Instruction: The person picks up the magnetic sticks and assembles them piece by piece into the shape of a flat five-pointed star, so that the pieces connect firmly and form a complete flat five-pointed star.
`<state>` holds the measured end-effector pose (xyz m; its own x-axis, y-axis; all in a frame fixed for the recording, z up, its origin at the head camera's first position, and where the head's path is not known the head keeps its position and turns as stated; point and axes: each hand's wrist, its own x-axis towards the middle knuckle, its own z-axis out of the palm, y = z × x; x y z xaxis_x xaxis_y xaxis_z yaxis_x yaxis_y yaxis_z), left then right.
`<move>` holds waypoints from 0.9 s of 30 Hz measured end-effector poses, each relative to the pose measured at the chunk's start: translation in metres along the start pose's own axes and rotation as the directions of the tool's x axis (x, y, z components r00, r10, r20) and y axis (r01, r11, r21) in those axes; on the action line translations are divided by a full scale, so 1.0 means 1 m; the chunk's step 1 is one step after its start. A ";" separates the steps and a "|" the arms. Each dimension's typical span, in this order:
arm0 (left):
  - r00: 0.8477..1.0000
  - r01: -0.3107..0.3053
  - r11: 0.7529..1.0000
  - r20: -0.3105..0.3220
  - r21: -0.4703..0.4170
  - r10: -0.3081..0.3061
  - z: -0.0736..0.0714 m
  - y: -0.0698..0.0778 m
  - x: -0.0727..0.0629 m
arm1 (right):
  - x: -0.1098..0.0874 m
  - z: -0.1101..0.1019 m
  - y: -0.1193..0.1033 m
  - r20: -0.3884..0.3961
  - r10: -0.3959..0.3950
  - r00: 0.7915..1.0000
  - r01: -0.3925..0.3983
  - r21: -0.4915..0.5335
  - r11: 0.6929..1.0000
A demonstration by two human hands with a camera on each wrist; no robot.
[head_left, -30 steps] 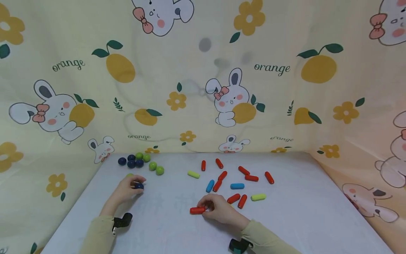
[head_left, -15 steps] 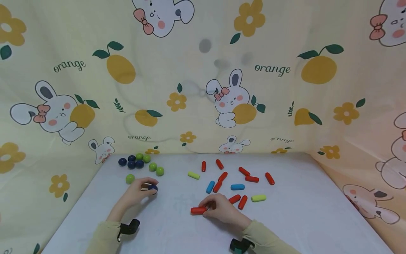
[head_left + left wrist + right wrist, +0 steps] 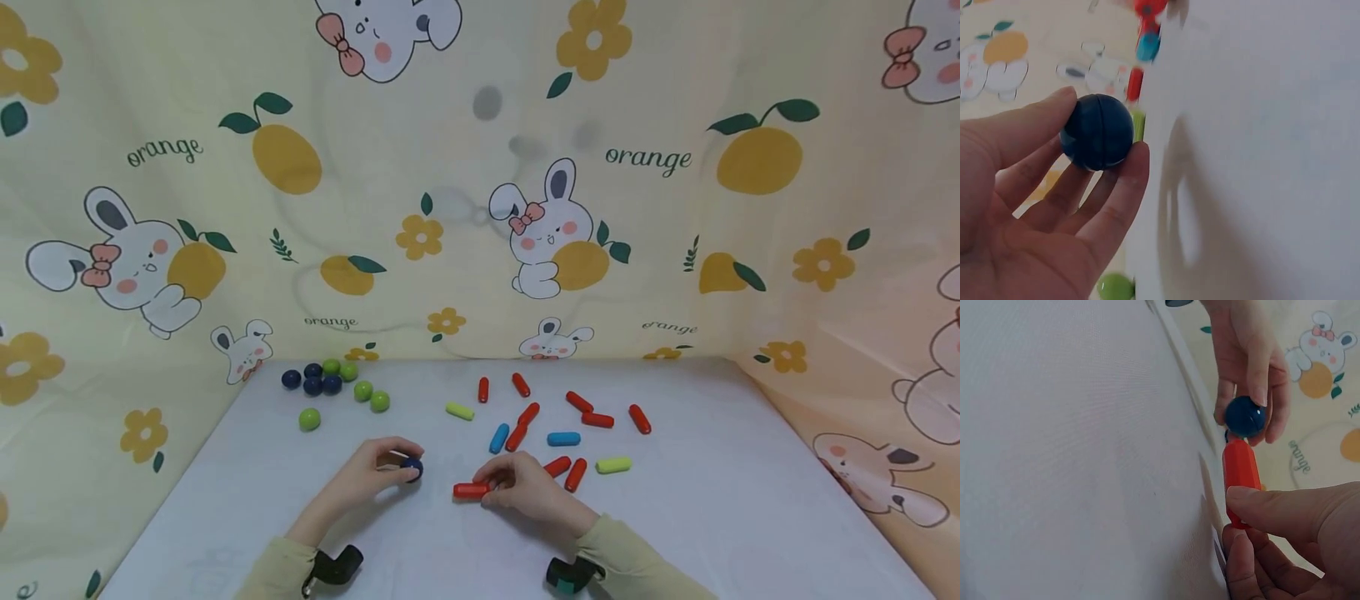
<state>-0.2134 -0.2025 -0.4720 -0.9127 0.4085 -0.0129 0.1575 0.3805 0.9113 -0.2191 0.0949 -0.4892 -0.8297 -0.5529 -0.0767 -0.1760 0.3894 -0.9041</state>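
My left hand (image 3: 378,468) pinches a dark blue ball (image 3: 1097,131) between thumb and fingertips, just above the table. A seam runs round the ball in the left wrist view. To its right, my right hand (image 3: 531,492) holds a short red faceted stick (image 3: 1241,465) by one end, with the thumb on its side. The stick's other end points left at the ball. In the head view a narrow gap parts the ball from the stick; in the right wrist view the two overlap.
Several dark blue balls (image 3: 312,386) and green balls (image 3: 379,401) lie at the back left. Beyond my right hand are scattered red sticks (image 3: 597,421), blue sticks (image 3: 563,438) and yellow-green sticks (image 3: 613,465). A patterned cloth (image 3: 450,183) hangs behind the white table (image 3: 712,517).
My left hand has carried the dark blue ball right and towards me, closer to the red stick. The green ball behind it has come into view. My right hand has hardly moved.
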 end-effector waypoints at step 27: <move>0.996 -0.006 0.999 0.092 -0.046 0.010 0.040 0.006 0.005 | 0.000 0.004 -0.007 -0.001 0.018 1.000 -0.018 0.026 0.999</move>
<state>-0.2021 -0.1651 -0.4829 -0.8726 0.4867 -0.0417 0.1449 0.3394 0.9294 -0.2159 0.0893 -0.4849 -0.8335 -0.5447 -0.0924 -0.1469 0.3798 -0.9133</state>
